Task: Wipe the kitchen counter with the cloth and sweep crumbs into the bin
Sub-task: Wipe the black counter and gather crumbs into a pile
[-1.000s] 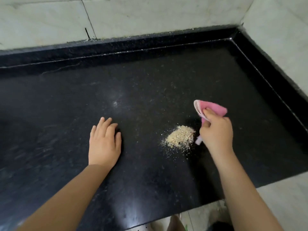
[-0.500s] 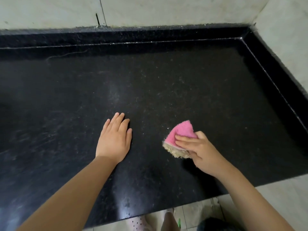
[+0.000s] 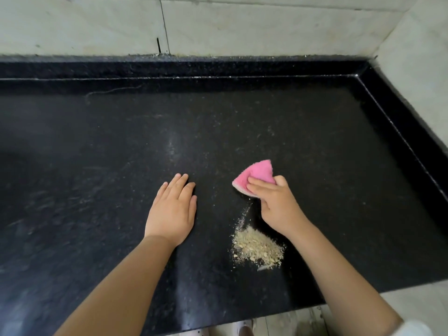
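Note:
A folded pink cloth [image 3: 258, 174] lies on the black stone counter [image 3: 97, 154]. My right hand [image 3: 274, 202] grips it, fingers over its near edge. A tan pile of crumbs [image 3: 258, 247] sits on the counter just below that hand, towards the front edge, with a thin trail leading up to the cloth. My left hand [image 3: 173, 209] rests flat on the counter with straight fingers, left of the cloth and crumbs. No bin is in view.
A raised black rim [image 3: 400, 122] borders the counter at the back and right, below pale marble walls [image 3: 242, 25]. The counter's front edge [image 3: 266, 311] runs across the bottom, with floor tiles and footwear below it.
The cloth was on the crumb pile half a second ago. My right hand has now drawn it back away from the front edge, leaving the pile nearer the edge. My left hand stays flat.

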Available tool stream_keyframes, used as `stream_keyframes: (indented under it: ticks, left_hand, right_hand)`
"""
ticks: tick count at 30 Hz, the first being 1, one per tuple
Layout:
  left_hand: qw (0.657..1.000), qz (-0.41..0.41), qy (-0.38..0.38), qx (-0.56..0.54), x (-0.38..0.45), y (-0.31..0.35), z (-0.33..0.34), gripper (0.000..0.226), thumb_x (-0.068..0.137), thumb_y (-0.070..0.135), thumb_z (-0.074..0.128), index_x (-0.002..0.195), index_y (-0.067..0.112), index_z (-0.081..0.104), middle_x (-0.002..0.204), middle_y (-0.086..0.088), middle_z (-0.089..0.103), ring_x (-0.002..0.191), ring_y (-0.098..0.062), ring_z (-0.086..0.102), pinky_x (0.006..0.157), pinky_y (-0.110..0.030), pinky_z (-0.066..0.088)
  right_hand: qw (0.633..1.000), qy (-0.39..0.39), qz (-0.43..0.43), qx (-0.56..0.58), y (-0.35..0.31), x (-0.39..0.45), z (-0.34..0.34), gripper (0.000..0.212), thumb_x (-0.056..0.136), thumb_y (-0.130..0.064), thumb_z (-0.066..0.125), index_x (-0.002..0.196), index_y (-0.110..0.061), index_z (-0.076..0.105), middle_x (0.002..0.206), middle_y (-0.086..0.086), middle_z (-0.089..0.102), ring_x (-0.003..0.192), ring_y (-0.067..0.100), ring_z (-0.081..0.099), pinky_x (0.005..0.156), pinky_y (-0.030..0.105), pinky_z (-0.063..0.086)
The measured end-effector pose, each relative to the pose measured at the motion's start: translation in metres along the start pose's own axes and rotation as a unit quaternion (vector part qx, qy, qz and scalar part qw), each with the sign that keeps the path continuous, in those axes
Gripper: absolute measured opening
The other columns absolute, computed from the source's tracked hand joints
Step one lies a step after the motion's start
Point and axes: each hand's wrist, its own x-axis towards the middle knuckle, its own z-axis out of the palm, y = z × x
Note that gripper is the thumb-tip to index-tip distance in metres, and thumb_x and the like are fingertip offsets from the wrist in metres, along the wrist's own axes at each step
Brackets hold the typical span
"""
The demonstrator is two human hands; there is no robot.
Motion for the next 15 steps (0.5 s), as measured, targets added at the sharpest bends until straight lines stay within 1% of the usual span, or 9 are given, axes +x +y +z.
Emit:
stream_keyframes:
  ticks: [1,3,5,6,7,9,11,13,15]
  left_hand:
    - [1.000,-0.001,0.000,0.000,0.000,-0.001,0.000,0.054,0.089,0.029,0.023,0.112,-0.001,0.061,0.125,-0.018,0.057,0.121,-0.034,0.049,0.102,-0.042,0.023]
    - [1.000,0.001,0.004,0.003,0.000,-0.001,0.001,0.053,0.089,0.028,0.024,0.111,-0.001,0.061,0.124,-0.019,0.057,0.120,-0.034,0.050,0.101,-0.042,0.024]
    - [1.000,0.001,0.003,0.006,-0.001,-0.001,0.001,0.052,0.089,0.027,0.024,0.111,-0.001,0.061,0.123,-0.018,0.058,0.120,-0.034,0.050,0.101,-0.043,0.024]
    - [1.000,0.000,0.003,0.006,-0.001,-0.001,0.001,0.052,0.089,0.027,0.024,0.111,-0.001,0.061,0.123,-0.018,0.058,0.120,-0.034,0.050,0.101,-0.043,0.024]
    - [1.000,-0.001,0.004,0.007,-0.001,-0.001,0.001,0.052,0.089,0.027,0.024,0.111,-0.001,0.061,0.124,-0.018,0.058,0.120,-0.034,0.050,0.101,-0.043,0.024]
    - [1.000,-0.002,0.008,0.009,-0.001,0.000,0.000,0.051,0.089,0.027,0.024,0.111,-0.001,0.062,0.123,-0.017,0.058,0.119,-0.034,0.051,0.101,-0.043,0.026]
    - [1.000,-0.002,0.011,0.008,-0.001,0.001,0.000,0.051,0.089,0.027,0.025,0.110,-0.001,0.062,0.121,-0.017,0.059,0.118,-0.033,0.052,0.100,-0.043,0.029]
    - [1.000,-0.002,0.012,0.008,-0.001,0.001,0.000,0.051,0.089,0.027,0.025,0.110,-0.001,0.062,0.121,-0.017,0.060,0.118,-0.033,0.052,0.100,-0.043,0.030]
    - [1.000,0.000,0.015,0.009,0.000,0.001,-0.001,0.050,0.089,0.026,0.025,0.110,-0.001,0.063,0.121,-0.017,0.060,0.117,-0.033,0.052,0.100,-0.044,0.027]
  right_hand:
    - [1.000,0.004,-0.016,0.008,-0.006,-0.008,0.003,0.046,0.064,0.012,0.044,0.099,-0.002,0.070,0.108,0.011,0.068,0.081,0.031,0.052,0.086,0.022,0.036]
    - [0.997,-0.028,-0.063,0.029,-0.016,-0.029,0.004,0.046,0.062,0.008,0.047,0.100,-0.004,0.070,0.107,0.008,0.068,0.081,0.025,0.050,0.083,0.028,0.043]
    - [0.991,-0.071,-0.107,0.047,-0.019,-0.043,-0.004,0.043,0.067,0.006,0.049,0.103,-0.006,0.069,0.110,0.005,0.068,0.087,0.025,0.054,0.088,0.023,0.040]
    - [0.989,-0.076,-0.116,0.050,-0.017,-0.043,-0.012,0.040,0.070,0.005,0.049,0.103,-0.006,0.069,0.109,0.005,0.068,0.087,0.027,0.058,0.090,0.018,0.035]
    - [0.990,-0.060,-0.115,0.046,-0.011,-0.037,-0.020,0.038,0.072,0.006,0.049,0.102,-0.006,0.070,0.108,0.006,0.068,0.088,0.029,0.061,0.088,0.015,0.031]
    - [0.996,0.010,-0.088,0.024,0.007,-0.015,-0.033,0.039,0.068,0.012,0.050,0.098,-0.003,0.070,0.105,0.011,0.068,0.089,0.032,0.065,0.085,0.010,0.026]
    - [0.997,0.069,-0.026,-0.014,0.027,0.012,-0.038,0.041,0.070,0.017,0.049,0.102,-0.001,0.068,0.109,0.013,0.067,0.094,0.036,0.061,0.081,0.010,0.024]
    - [0.995,0.075,0.055,-0.034,0.042,0.029,-0.032,0.042,0.080,0.016,0.047,0.114,-0.003,0.062,0.121,0.009,0.060,0.102,0.036,0.047,0.086,0.006,0.019]
    - [0.993,0.063,0.091,-0.036,0.045,0.030,-0.017,0.044,0.081,0.015,0.045,0.118,-0.004,0.059,0.126,0.007,0.057,0.102,0.033,0.041,0.092,0.010,0.020]
